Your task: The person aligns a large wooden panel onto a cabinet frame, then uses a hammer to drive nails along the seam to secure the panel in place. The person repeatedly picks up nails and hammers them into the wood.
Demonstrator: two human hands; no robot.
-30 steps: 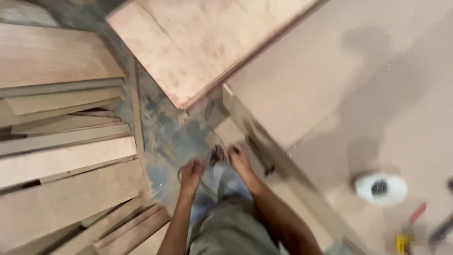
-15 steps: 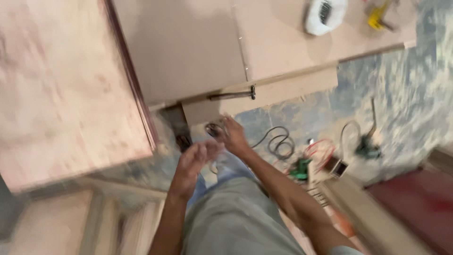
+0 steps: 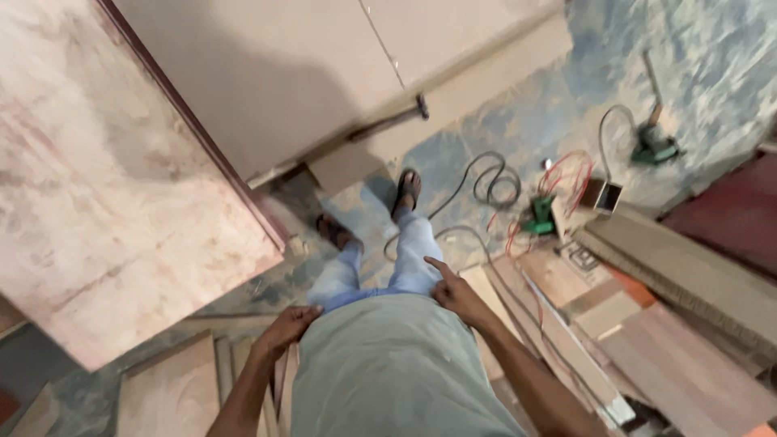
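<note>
While I stand over the big pale plywood sheet (image 3: 121,202), my left hand (image 3: 287,328) hangs loosely curled, holding nothing, and my right hand (image 3: 455,291) sticks one finger out, empty too.

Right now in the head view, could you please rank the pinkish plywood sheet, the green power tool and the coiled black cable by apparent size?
1. Pinkish plywood sheet, far the largest, though nearest the camera.
2. Coiled black cable.
3. Green power tool, looking close to the cable's size.

Lighting dim and warm; sharpness fair, soft at the margins.
A broad soft shadow lies across the large pale brown board (image 3: 267,73) at top centre. The pinkish plywood sheet (image 3: 97,194) at left appears washed and slightly smeared. Wide-angle lens stretch at the edges. No hard glare.
</note>
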